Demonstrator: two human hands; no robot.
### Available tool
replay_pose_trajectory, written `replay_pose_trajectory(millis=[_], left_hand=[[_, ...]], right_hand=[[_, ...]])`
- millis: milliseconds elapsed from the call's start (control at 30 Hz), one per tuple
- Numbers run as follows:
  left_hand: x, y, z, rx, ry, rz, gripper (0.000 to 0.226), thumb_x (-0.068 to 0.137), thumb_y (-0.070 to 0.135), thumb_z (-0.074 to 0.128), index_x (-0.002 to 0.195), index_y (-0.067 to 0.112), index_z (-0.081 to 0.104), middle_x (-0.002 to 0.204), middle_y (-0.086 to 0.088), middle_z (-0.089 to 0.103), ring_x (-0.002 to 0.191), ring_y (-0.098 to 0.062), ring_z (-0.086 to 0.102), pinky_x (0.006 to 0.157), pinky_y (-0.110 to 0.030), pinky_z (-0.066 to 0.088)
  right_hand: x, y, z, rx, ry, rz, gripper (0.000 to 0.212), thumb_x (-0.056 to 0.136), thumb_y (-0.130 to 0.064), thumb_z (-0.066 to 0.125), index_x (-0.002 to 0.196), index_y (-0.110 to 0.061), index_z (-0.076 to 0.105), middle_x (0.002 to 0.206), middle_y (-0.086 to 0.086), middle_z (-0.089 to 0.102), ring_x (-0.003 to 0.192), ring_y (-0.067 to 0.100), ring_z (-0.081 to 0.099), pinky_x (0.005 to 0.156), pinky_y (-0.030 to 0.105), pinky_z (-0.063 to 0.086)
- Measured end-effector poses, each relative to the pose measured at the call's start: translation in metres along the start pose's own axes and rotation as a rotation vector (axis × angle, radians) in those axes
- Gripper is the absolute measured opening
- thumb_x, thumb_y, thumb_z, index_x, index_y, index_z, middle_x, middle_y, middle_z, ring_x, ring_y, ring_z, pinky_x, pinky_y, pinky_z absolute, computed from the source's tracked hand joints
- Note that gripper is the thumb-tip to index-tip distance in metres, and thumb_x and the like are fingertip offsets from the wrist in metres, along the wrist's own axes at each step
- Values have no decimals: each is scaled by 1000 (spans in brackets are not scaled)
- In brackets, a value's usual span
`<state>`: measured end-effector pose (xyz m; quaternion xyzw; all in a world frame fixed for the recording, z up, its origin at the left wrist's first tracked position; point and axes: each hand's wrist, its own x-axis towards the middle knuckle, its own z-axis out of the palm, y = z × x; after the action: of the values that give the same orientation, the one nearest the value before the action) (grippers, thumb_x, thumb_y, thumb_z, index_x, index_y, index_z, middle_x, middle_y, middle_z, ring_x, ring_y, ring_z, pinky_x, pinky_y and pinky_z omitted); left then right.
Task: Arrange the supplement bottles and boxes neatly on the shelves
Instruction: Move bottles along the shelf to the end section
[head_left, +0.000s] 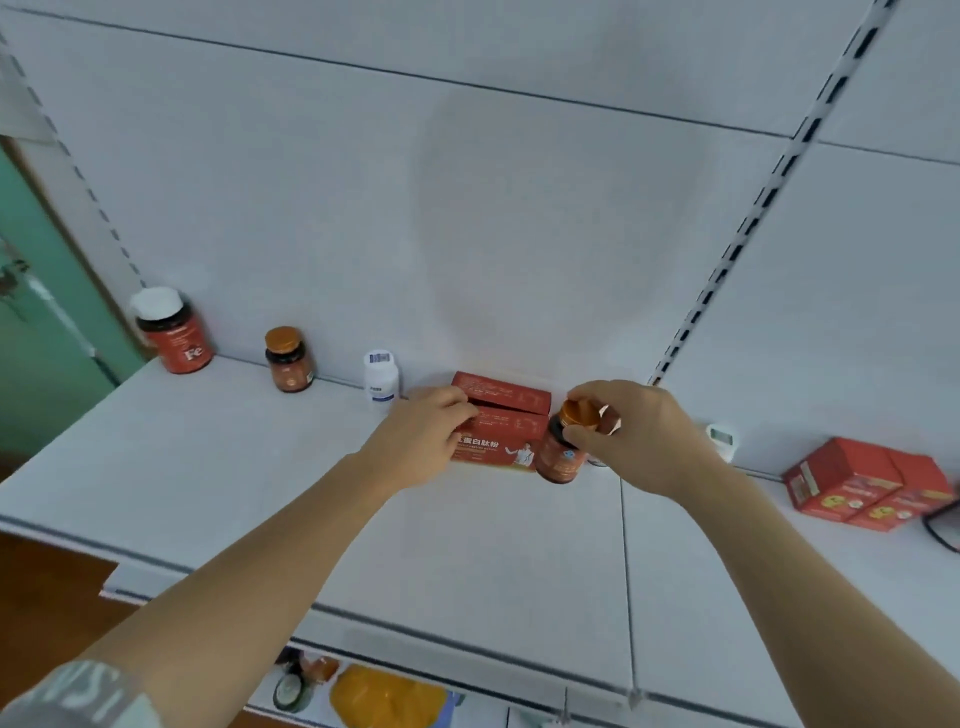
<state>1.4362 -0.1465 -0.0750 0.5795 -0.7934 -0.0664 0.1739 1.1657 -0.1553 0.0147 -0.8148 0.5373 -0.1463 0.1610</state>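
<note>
left hand (426, 436) gripping red box (498, 431), right hand (634, 431) pinching amber bottle (561, 452) beside it

Three bottles (289, 359) left of stacked boxes (501, 421) along shelf (260, 467) back, jar (563, 447) just right, box cluster (867, 486) far right

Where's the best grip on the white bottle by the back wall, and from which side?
Probably its round body, just under the cap, coming from the front. The white bottle stands upright against the back panel, with the left hand and red box close on its right.
</note>
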Motion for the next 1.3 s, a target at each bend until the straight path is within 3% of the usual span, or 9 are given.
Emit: replay_pose_trajectory(millis=[67,300,567,767,900,1033,1167,1300], left_hand=[[1,-4,2,86,41,96,34,90,14,60,124,12,62,123,-3,59,116,-27,52,84,-45,53],[5,-13,4,222,162,261,25,81,23,72,103,12,68,107,-4,63,106,-29,56,77,-39,51],[9,-12,4,292,64,221,21,87,19,64,107,14,62,110,-2,60,109,-25,53,84,-36,49],[10,-9,1,302,40,183,18,85,17,65,103,13,62,105,-4,60,101,-26,57,77,-37,49],[10,-8,1,330,25,163,21,85,19,66,105,15,61,107,-3,59,102,-24,56,73,-35,49],[11,-7,-1,285,25,151,27,89,25,62,112,12,59,115,-5,56,110,-27,52,82,-40,48],[7,-5,-14,238,88,119,40,89,35,62,120,9,60,122,-6,57,117,-27,52,90,-41,47],[-9,-10,-34,213,200,89,37,90,34,60,113,7,63,116,-7,61,114,-28,55,92,-42,48]], right_hand=[[-3,-10,3,4,36,53,28,82,-39,69,110,-37,64,94,-16,63,84,5,59,73,22,47],[-19,-41,17,-12,118,161,27,80,-39,69,106,-40,63,92,-18,63,84,4,60,71,18,45],[-28,-50,24,-26,158,187,23,80,-40,69,101,-42,61,86,-19,60,81,0,58,65,13,40],[-22,-45,24,-22,160,170,23,79,-39,69,100,-42,61,84,-24,58,80,-5,56,64,9,37],[-19,-41,25,8,150,149,25,79,-38,70,103,-40,62,88,-20,59,81,2,57,69,18,44],[-18,-36,24,1,138,129,28,80,-38,70,107,-38,62,92,-16,61,83,5,58,74,24,49],[-15,-38,23,-2,143,88,31,82,-39,69,111,-37,62,93,-16,61,83,5,59,76,29,53],[-6,-51,28,-3,168,-3,31,82,-37,70,113,-33,65,94,-13,62,84,8,58,78,32,52]])
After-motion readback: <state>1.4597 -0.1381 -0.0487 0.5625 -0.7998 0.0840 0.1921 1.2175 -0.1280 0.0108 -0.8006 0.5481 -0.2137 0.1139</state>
